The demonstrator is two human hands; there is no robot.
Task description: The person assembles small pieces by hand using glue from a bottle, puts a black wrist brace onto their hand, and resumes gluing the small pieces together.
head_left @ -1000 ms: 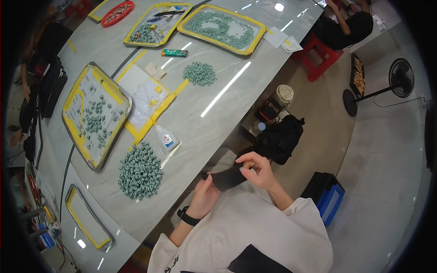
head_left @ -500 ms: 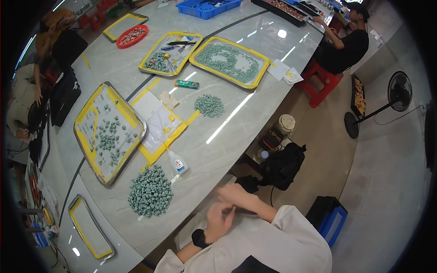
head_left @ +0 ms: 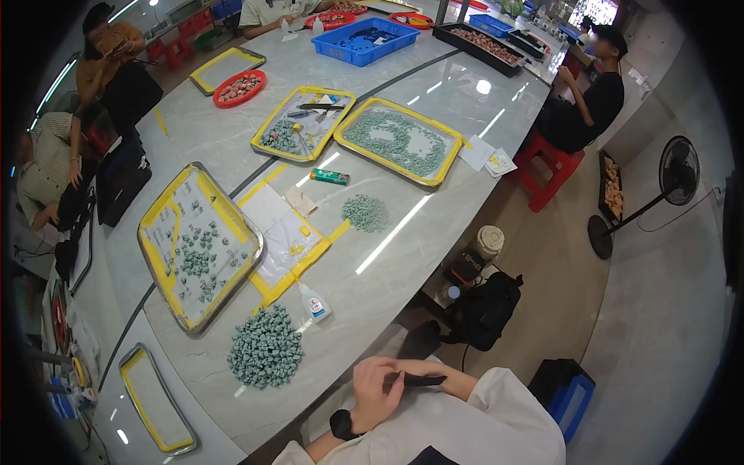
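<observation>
While your left hand (head_left: 377,393) curls below the near edge of the table (head_left: 403,256), its fingers are closed on one end of a black strap (head_left: 422,380) that lies across your right forearm. Your right hand sits behind the left, so you cannot tell its grip. The heap of grey-green pieces (head_left: 266,356) lies on the table, well apart from the strap.

Long marble table (head_left: 434,232), standing fan (head_left: 666,186), red stool (head_left: 552,172)
</observation>
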